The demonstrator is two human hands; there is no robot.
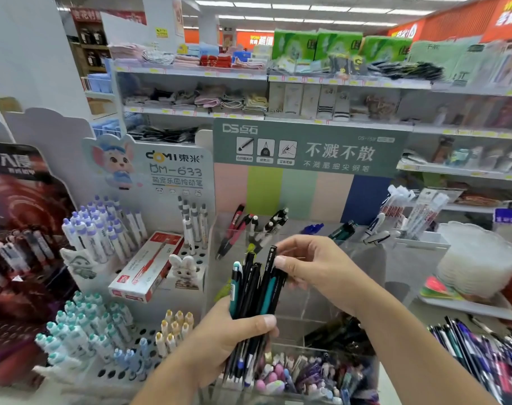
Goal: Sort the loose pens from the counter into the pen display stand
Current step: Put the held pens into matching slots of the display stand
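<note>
My left hand (219, 343) grips a bundle of several dark and teal pens (250, 299), held upright in front of the clear pen display stand (307, 305). Above it, my right hand (313, 267) pinches the top of one black pen (271, 267) in that bundle between thumb and fingers. The stand's rear compartments hold a few red, black, blue and green pens (234, 229). More loose pens (482, 355) lie in a pile at the lower right.
A white Domi stand (173, 171) with several purple, teal and yellow pens stands at the left, with a red-and-white pen box (146, 267) on it. A clear bin of small erasers (301, 375) sits below my hands. Stacked white trays (477, 258) stand at the right, store shelves behind.
</note>
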